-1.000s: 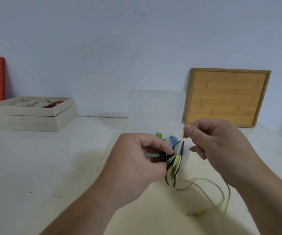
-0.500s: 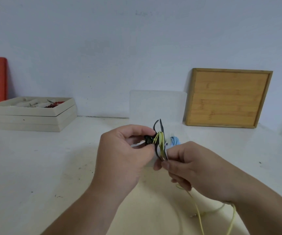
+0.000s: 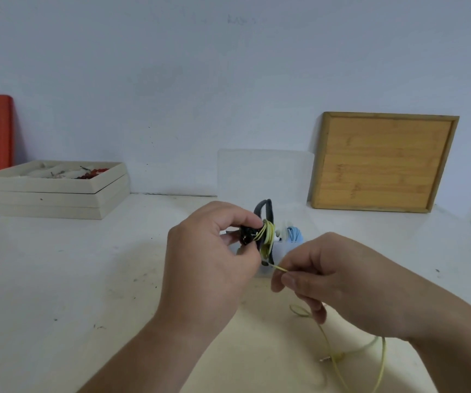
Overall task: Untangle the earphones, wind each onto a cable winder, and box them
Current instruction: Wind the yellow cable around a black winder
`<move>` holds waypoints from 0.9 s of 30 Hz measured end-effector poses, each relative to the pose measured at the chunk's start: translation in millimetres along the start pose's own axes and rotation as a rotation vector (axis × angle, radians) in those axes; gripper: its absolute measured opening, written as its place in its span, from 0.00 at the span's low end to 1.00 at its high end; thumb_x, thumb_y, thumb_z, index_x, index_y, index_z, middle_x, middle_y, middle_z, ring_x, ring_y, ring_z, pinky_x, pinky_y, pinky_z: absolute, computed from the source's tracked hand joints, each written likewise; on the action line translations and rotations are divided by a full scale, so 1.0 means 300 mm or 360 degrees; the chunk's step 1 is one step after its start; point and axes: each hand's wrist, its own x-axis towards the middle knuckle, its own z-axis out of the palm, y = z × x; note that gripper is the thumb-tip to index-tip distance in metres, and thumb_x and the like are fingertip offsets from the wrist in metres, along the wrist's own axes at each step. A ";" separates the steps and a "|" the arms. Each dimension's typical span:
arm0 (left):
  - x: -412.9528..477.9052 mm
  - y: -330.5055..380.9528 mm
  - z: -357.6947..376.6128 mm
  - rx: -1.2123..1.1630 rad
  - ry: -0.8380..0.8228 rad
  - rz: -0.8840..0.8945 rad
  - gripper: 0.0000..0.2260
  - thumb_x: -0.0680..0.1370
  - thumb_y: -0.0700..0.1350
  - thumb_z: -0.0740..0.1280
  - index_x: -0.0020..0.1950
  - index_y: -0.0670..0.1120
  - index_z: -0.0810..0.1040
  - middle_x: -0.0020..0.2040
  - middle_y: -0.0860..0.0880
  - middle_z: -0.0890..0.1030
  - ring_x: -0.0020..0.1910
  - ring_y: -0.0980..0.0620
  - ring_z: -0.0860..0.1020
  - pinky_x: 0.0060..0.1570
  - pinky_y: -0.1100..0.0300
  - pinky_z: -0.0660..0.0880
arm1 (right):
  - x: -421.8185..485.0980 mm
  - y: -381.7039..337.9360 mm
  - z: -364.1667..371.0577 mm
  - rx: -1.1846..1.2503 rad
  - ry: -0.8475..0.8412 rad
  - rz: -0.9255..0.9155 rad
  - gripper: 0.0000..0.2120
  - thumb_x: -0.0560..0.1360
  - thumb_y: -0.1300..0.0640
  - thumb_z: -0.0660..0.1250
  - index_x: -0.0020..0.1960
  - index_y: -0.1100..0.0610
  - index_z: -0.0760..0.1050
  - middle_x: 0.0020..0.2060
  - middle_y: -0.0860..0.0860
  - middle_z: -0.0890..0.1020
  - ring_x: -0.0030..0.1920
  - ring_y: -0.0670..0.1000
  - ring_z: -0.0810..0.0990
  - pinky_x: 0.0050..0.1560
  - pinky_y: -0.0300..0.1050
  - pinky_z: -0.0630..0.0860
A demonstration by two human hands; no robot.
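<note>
Here, two hands: left hand (image 3: 208,256) grips one winder (image 3: 262,222) (black), right hand (image 3: 339,282) pinches one cable (image 3: 278,268).

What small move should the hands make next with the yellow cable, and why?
Probably the right hand should carry the yellow cable once more round the black winder that the left hand holds: a few turns sit on it, while a long loose part with the plug lies on the table.

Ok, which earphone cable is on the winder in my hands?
The yellow-green cable, looped round the black winder that the left hand holds; the blue one lies in the clear box behind.
</note>
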 end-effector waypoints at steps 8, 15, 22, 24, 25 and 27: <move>-0.010 -0.016 0.007 0.0326 -0.0146 0.0243 0.18 0.64 0.27 0.73 0.40 0.51 0.83 0.41 0.58 0.81 0.42 0.57 0.82 0.43 0.61 0.80 | -0.018 -0.009 -0.018 0.0104 0.0128 -0.0296 0.09 0.78 0.53 0.69 0.42 0.54 0.83 0.27 0.50 0.68 0.27 0.46 0.61 0.28 0.36 0.60; -0.014 -0.036 0.008 0.0357 -0.0373 0.0047 0.18 0.64 0.29 0.70 0.37 0.54 0.83 0.40 0.59 0.81 0.40 0.58 0.81 0.42 0.58 0.80 | -0.030 -0.011 -0.074 0.0506 0.0909 -0.0396 0.09 0.74 0.52 0.67 0.40 0.53 0.84 0.20 0.46 0.68 0.24 0.46 0.64 0.40 0.54 0.77; -0.023 0.003 0.015 0.0061 -0.0465 -0.0202 0.15 0.67 0.32 0.75 0.35 0.53 0.83 0.40 0.60 0.83 0.39 0.62 0.83 0.37 0.74 0.73 | -0.014 -0.003 -0.120 0.1683 0.0909 -0.0114 0.17 0.82 0.57 0.56 0.38 0.57 0.76 0.23 0.48 0.56 0.21 0.47 0.53 0.27 0.41 0.66; -0.025 0.006 0.015 0.0081 -0.0506 -0.0197 0.16 0.67 0.31 0.73 0.35 0.54 0.83 0.40 0.60 0.83 0.40 0.62 0.83 0.39 0.73 0.75 | -0.007 0.000 -0.114 0.1726 0.0871 -0.0083 0.17 0.83 0.56 0.54 0.42 0.59 0.77 0.22 0.50 0.62 0.20 0.49 0.59 0.28 0.42 0.70; -0.027 0.005 0.014 0.0091 -0.0540 -0.0203 0.17 0.66 0.31 0.73 0.36 0.54 0.83 0.41 0.60 0.83 0.40 0.61 0.83 0.40 0.70 0.77 | -0.002 0.002 -0.109 0.1691 0.0864 -0.0080 0.17 0.83 0.57 0.54 0.44 0.61 0.77 0.23 0.53 0.67 0.21 0.51 0.65 0.29 0.44 0.73; -0.031 0.001 0.013 0.0087 -0.0604 -0.0250 0.17 0.66 0.32 0.71 0.37 0.56 0.83 0.42 0.58 0.84 0.41 0.58 0.84 0.40 0.61 0.81 | 0.006 0.008 -0.103 0.1647 0.0802 -0.0112 0.18 0.83 0.59 0.52 0.46 0.64 0.78 0.27 0.58 0.76 0.26 0.55 0.75 0.34 0.49 0.79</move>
